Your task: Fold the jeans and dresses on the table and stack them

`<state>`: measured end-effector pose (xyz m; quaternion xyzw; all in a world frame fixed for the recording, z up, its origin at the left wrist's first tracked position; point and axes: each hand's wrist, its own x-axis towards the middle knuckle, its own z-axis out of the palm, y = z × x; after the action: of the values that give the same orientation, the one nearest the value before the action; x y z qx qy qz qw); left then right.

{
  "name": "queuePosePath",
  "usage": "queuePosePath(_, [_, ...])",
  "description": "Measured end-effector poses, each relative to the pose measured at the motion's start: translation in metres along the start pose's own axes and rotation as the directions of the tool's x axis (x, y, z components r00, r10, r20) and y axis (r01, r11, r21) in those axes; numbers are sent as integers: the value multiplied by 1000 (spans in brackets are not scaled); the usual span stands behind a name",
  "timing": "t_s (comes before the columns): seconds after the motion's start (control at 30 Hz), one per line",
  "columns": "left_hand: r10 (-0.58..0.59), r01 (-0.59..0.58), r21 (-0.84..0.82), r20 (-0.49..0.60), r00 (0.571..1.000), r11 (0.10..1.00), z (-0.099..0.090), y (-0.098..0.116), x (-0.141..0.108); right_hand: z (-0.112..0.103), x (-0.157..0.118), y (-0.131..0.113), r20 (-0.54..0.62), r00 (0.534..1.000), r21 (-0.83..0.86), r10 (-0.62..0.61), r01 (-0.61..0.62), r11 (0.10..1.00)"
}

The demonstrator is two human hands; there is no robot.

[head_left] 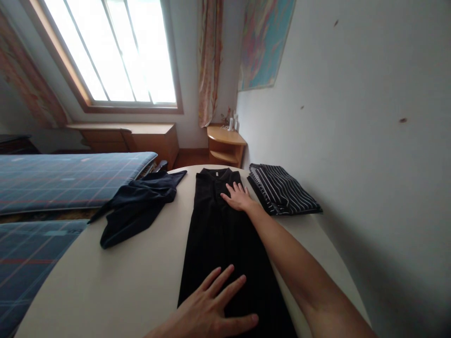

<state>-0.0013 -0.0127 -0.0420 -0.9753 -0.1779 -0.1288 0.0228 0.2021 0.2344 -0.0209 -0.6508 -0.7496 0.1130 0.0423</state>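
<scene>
window (120, 51) admits bright daylight; pale wall (338, 94) bears several brown marks; wooden corner shelf (225, 136) stands beneath patterned curtain (209, 61).

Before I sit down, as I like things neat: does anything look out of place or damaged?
The dark blue garment lies crumpled on the left of the table, while the black garment is flat and the striped cloth folded. The wall has brown marks, possibly damage.

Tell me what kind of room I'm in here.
Probably a bedroom in a home: there is what looks like a bed or mattress with a blue plaid cover on the left, floral curtains by the window, and a small wooden corner shelf.
</scene>
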Motion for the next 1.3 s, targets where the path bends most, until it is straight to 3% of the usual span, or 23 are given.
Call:
queuePosePath(0.23, [42,-23,134,-139,989,991,15,-7,-3,3,36,-18,-101,984,1,144,-144,990])
queuePosePath(0.37, [41,-10,170,-177,983,985,22,-7,-1,8,37,-26,-207,961,24,184,-183,983])
queuePosePath(0.5, [-3,57,219,-238,971,974,24,-5,2,11,33,-26,-278,950,30,143,-140,990])
queuePosePath(0.7, [5,30,179,-196,981,983,17,-6,3,10,39,-22,-156,980,64,124,-116,991])
queuePosePath(0.93, [-118,119,14,-86,989,993,19,-5,7,3,59,-14,-81,982,85,172,-165,983])
queuePosePath(1.1, [-41,47,112,-57,998,993,18,-10,5,-1,73,-4,-99,982,79,158,-151,985])
queuePosePath(1.3, [-26,45,224,-87,996,973,28,-10,1,-1,81,2,-129,981,89,144,-133,987])
